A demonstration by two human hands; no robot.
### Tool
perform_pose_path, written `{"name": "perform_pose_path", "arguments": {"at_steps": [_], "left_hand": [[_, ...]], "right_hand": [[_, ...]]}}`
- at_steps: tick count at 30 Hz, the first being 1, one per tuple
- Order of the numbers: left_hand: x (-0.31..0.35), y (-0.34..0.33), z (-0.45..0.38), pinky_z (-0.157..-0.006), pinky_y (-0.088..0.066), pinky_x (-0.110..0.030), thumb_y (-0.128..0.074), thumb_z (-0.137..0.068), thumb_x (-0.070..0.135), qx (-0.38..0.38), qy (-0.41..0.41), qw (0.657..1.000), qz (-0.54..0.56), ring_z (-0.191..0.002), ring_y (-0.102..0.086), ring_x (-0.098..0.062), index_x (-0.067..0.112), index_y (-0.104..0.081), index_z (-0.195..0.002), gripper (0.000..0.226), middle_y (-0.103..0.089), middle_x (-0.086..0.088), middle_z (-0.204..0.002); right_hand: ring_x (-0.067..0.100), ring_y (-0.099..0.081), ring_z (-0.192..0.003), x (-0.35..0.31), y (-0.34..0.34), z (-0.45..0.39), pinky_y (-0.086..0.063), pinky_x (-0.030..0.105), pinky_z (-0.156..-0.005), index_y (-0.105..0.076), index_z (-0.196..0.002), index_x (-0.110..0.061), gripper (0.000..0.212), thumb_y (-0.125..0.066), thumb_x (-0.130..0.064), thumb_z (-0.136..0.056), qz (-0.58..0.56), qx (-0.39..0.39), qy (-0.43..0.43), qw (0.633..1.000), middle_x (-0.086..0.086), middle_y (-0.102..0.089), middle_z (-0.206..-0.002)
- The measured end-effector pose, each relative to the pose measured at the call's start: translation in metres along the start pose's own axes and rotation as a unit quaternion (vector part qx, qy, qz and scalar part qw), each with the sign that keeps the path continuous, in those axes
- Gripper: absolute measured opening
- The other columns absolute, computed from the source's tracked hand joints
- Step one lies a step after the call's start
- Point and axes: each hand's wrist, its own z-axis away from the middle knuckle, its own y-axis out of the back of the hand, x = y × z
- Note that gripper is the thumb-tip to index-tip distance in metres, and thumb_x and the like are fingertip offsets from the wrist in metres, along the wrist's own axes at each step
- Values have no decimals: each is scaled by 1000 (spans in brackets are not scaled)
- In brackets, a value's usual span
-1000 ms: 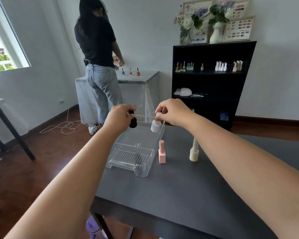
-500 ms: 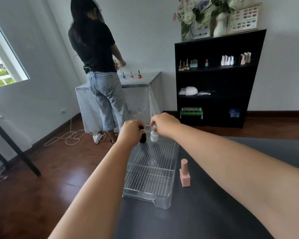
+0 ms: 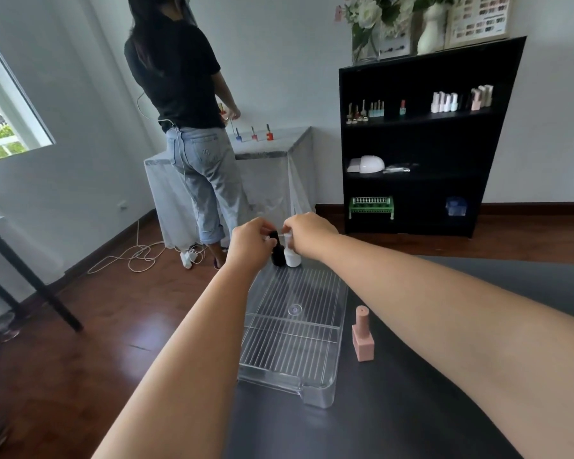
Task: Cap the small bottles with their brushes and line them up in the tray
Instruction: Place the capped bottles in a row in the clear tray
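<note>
The dark desk (image 3: 444,409) fills the lower right of the view, and its left edge runs under a clear plastic tray (image 3: 292,339) with a ribbed floor. The tray lies lengthwise along that left edge, its near end short of the desk's front edge and its far end towards the desk's far left corner.

Both bare forearms reach out over the desk to the tray's far end. The left hand (image 3: 251,243) has its fingers curled round the cap of a black bottle (image 3: 277,255), which stands upright at the tray's far end. The right hand (image 3: 307,231) pinches the cap of a white bottle (image 3: 292,256), also upright, just right of the black one; the two bottles stand touching or very nearly so. Whether their bases rest on the tray floor or hang just above it cannot be told.

A pink bottle (image 3: 362,336) with its tall cap on stands upright on the desk just beside the tray's right wall, near the middle of its length, apart from both hands.

Beyond the desk, a black bookshelf (image 3: 421,137) against the back wall carries rows of small bottles on its top shelf. A person in a black shirt (image 3: 176,67) and jeans stands with their back turned at a covered table (image 3: 272,154) with three small bottles on it.
</note>
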Motion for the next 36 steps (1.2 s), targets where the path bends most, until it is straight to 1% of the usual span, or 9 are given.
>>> {"name": "perform_pose_path", "arguments": {"at_steps": [3, 7, 10, 14, 18, 22, 27, 31, 36], "left_hand": [[1, 2, 6, -76, -43, -23, -60, -82, 3, -7, 11, 1000, 5, -87, -63, -15, 13, -66, -109, 30, -71, -5, -105], [12, 10, 17, -90, -49, -31, -60, -83, 5, 20, -8, 1000, 14, -96, -65, -19, 12, -64, -119, 36, -68, -6, -114], [35, 18, 26, -82, -49, -24, -61, -83, 8, 40, -38, 998, 41, -89, -63, -12, 15, -66, -117, 36, -66, -3, -115], [79, 22, 42, -87, -52, -26, -65, -84, 14, 29, -122, 990, 64, -94, -62, -9, 20, -68, -113, 29, -61, 4, -109], [126, 17, 65, -88, -49, -27, -68, -84, 22, -27, -210, 976, 46, -99, -60, -10, 24, -69, -110, 25, -59, 8, -104], [166, 5, 97, -84, -42, -20, -71, -83, 34, -159, -254, 954, 10, -95, -54, -2, 31, -68, -112, 30, -58, 18, -101], [191, -22, 131, -88, -43, -24, -74, -76, 49, -314, -253, 914, -41, -108, -56, -6, 36, -59, -125, 53, -60, 13, -123], [195, -42, 143, -79, -45, -21, -76, -78, 35, -325, -228, 917, -23, -94, -61, -7, 35, -65, -115, 39, -63, 11, -110], [194, -49, 146, -74, -47, -22, -72, -81, 17, -290, -226, 930, -12, -82, -62, -8, 23, -70, -91, 12, -67, 4, -91]], "right_hand": [[28, -56, -115, 7, 0, 6, -49, 31, -80, -43, -143, -27, 60, -50, -3, -88, -40, -27, 28, 998, 10, -51, -139], [24, -55, -112, 17, 23, 23, -41, 19, -60, -26, -150, -29, 72, -52, -3, -88, -28, -49, 55, 997, 9, -38, -151], [24, -47, -125, 26, 56, 47, -44, 27, -85, -36, -146, -30, 66, -63, -15, -88, 2, -42, 82, 996, 6, -36, -150], [23, -47, -125, 50, 102, 96, -41, 33, -98, -47, -138, -31, 54, -65, -35, -87, 35, -44, 93, 994, 4, -48, -138], [14, -57, -107, 89, 131, 148, -42, 27, -85, -50, -133, -35, 48, -65, -40, -87, 26, -79, 54, 995, -7, -62, -116], [5, -59, -94, 131, 142, 192, -42, 21, -73, -55, -127, -38, 42, -66, -40, -87, 20, -85, 12, 996, -13, -66, -107], [0, -62, -93, 170, 140, 238, -49, 24, -80, -64, -110, -42, 33, -71, -50, -78, -39, -110, -17, 993, -17, -67, -102], [-1, -61, -91, 186, 128, 267, -44, 19, -73, -62, -105, -54, 45, -78, -58, -63, -88, -153, -10, 984, -19, -63, -108], [2, -63, -89, 203, 105, 282, -52, 24, -74, -65, -100, -51, 32, -75, -34, -74, -81, -101, -30, 991, -20, -61, -105]]}}
